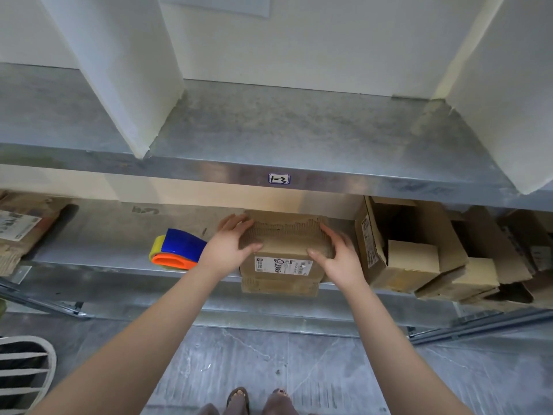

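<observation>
A small brown cardboard box [282, 250] with a white shipping label on its front sits at the front edge of the lower metal shelf [113, 235], overhanging it slightly. My left hand [229, 245] holds the box's left side, thumb on its top and fingers along the far left corner. My right hand [335, 253] holds the right side the same way, thumb on the top near the front corner. Both forearms reach in from below.
A blue, yellow and orange tape dispenser [176, 250] lies left of the box. Open cardboard boxes [401, 247] crowd the shelf to the right. A labelled parcel [21, 229] lies far left. The upper shelf [284, 130], tagged 1-3, has white dividers. A white basket [24, 372] stands on the floor.
</observation>
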`<action>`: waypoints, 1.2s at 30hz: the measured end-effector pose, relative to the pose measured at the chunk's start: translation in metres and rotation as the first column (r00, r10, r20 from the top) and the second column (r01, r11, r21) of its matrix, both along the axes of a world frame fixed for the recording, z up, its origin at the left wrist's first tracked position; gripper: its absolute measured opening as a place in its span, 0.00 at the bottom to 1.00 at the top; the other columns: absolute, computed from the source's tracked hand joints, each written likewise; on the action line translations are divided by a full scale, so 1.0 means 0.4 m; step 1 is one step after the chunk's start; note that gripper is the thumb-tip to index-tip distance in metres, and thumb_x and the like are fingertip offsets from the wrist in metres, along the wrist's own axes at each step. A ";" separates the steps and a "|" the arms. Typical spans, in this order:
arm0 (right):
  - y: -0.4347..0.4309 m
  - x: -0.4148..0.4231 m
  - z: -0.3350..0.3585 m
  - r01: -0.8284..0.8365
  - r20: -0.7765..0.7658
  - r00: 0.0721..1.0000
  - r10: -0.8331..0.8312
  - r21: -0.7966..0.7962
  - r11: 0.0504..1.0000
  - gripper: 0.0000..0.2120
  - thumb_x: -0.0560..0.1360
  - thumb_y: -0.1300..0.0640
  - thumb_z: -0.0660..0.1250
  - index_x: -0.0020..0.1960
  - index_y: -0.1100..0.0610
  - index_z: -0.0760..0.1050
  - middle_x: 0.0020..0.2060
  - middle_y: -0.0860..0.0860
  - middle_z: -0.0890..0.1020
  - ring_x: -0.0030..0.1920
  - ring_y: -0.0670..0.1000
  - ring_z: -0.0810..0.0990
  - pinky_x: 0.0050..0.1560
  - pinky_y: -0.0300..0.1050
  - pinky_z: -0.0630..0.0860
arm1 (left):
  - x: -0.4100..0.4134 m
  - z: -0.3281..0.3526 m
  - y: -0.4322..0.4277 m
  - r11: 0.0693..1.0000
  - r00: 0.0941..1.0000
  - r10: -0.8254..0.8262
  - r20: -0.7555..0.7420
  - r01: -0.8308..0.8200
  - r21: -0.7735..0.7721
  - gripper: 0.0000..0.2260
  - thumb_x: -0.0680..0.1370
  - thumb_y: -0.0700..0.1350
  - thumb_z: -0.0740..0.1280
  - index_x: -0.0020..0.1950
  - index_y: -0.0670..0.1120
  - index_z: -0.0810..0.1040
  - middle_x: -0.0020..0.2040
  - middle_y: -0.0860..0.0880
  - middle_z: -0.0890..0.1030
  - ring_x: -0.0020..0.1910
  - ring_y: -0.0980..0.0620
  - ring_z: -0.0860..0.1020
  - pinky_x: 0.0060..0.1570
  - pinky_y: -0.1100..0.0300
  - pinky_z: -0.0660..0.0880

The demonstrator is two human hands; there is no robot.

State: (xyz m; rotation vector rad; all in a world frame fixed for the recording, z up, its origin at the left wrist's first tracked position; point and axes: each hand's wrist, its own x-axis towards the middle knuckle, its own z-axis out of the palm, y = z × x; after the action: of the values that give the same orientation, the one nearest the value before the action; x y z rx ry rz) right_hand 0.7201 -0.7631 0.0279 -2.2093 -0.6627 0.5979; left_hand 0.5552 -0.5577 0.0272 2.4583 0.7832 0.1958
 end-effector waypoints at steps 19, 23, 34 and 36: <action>-0.007 -0.102 0.009 -0.088 0.582 0.808 0.089 -0.030 0.996 0.23 0.77 0.47 0.64 0.71 0.47 0.67 0.73 0.51 0.66 0.76 0.57 0.56 0.73 0.65 0.59 | -0.113 0.028 -0.031 0.929 0.982 -0.149 -0.118 0.180 0.324 0.30 0.78 0.63 0.50 0.78 0.53 0.55 0.78 0.51 0.57 0.77 0.47 0.53 0.75 0.45 0.55; 0.025 -0.130 0.027 -0.122 0.666 0.739 0.103 -0.018 0.992 0.20 0.77 0.49 0.65 0.68 0.49 0.70 0.71 0.52 0.68 0.75 0.59 0.57 0.72 0.67 0.59 | -0.135 0.032 0.012 0.897 0.974 -0.205 -0.095 0.226 0.379 0.29 0.78 0.63 0.49 0.77 0.52 0.59 0.77 0.50 0.61 0.77 0.47 0.56 0.75 0.51 0.52; 0.294 -0.398 0.025 -0.181 0.721 0.675 0.157 -0.045 0.982 0.22 0.76 0.46 0.60 0.68 0.51 0.72 0.63 0.55 0.75 0.68 0.62 0.68 0.74 0.62 0.59 | -0.296 0.036 0.248 0.820 0.924 -0.316 -0.215 0.380 0.429 0.28 0.76 0.62 0.54 0.72 0.50 0.68 0.70 0.45 0.72 0.68 0.41 0.71 0.68 0.44 0.66; 0.350 -0.446 0.002 -0.179 0.697 0.695 0.179 -0.075 0.981 0.22 0.76 0.48 0.61 0.68 0.51 0.72 0.64 0.56 0.76 0.69 0.62 0.68 0.73 0.62 0.62 | -0.337 0.024 0.302 0.816 0.915 -0.330 -0.233 0.401 0.417 0.28 0.76 0.63 0.55 0.70 0.48 0.71 0.69 0.44 0.73 0.66 0.40 0.73 0.65 0.45 0.69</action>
State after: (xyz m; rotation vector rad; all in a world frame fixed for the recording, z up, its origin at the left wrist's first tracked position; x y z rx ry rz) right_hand 0.5416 -0.6229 0.0285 -2.3677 -1.2765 -0.2080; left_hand 0.4204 -0.4367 0.0369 3.0491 0.3198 0.0495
